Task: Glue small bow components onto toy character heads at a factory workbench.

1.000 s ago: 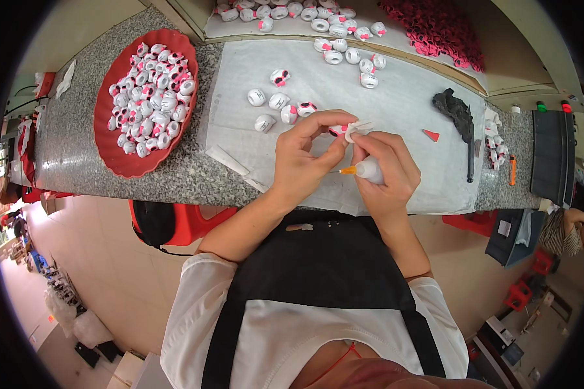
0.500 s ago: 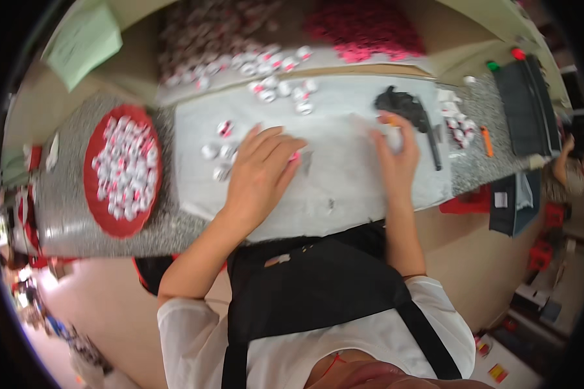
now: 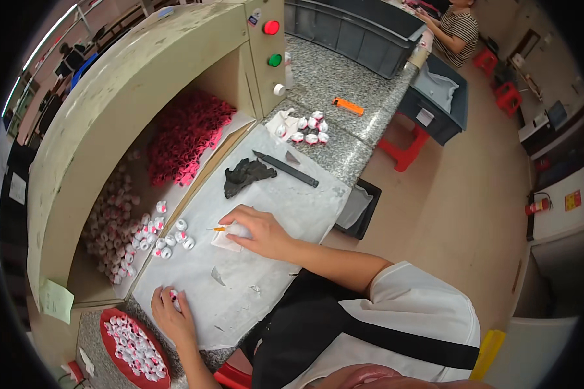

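My right hand (image 3: 259,235) is closed around a small white squeeze bottle (image 3: 239,231) with an orange nozzle and a thin needle tip, pointing left. Beneath it lies a folded white wipe (image 3: 226,241) on the white sheet. Lower left on the sheet, my left hand (image 3: 172,318) has thumb and fingers closed about a small white and pink round piece (image 3: 174,296); the fingers partly hide it. Several similar white and pink pieces (image 3: 180,235) sit on the sheet by the opening of the beige machine.
A red scalloped dish (image 3: 110,347) full of such pieces stands near left. The beige machine (image 3: 136,84) holds pink pieces (image 3: 188,139) and white ones (image 3: 113,220). A dark crumpled cloth (image 3: 246,176), a black pen-like tool (image 3: 285,168) and an orange cutter (image 3: 348,106) lie farther off.
The view has swung to the right. My right hand has brought the bottle back toward the sheet's middle, over the white wipe. The left hand stays low over the small pieces.
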{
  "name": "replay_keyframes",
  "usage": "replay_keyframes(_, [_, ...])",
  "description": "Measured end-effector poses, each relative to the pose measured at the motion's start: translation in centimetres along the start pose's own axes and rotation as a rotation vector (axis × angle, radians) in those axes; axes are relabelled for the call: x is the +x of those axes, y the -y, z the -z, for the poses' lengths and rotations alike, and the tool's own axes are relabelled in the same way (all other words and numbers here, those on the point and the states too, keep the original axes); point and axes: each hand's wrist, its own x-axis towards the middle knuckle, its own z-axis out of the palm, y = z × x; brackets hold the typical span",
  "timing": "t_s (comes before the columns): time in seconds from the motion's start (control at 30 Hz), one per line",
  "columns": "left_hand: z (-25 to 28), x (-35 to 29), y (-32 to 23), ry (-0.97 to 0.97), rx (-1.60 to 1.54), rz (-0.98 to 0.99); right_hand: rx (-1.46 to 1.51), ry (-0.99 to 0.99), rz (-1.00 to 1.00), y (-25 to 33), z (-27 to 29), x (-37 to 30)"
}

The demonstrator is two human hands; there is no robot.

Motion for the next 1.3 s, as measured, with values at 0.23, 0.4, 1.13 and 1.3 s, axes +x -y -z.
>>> replay_keyframes(0.23, [-0.7,4.7,-4.8,-0.079,-0.052,-0.256,0.004,-0.035,-0.016,0.3,0.3,-0.2])
replay_keyframes(0.4, [-3.2,7.5,-5.8,0.040,-0.079,-0.263,-0.011,-0.015,0.018,0.0,0.1,-0.7])
replay_keyframes(1.13, [-0.6,0.4,-6.3,-0.256,-1.811,0.401,0.978,0.151,-0.339,6.2,1.1,1.3])
replay_keyframes(1.3, [-1.0,-0.3,-6.6,-0.270,-1.869,0.489,1.179,-0.007,-0.415,5.7,-0.9,1.0])
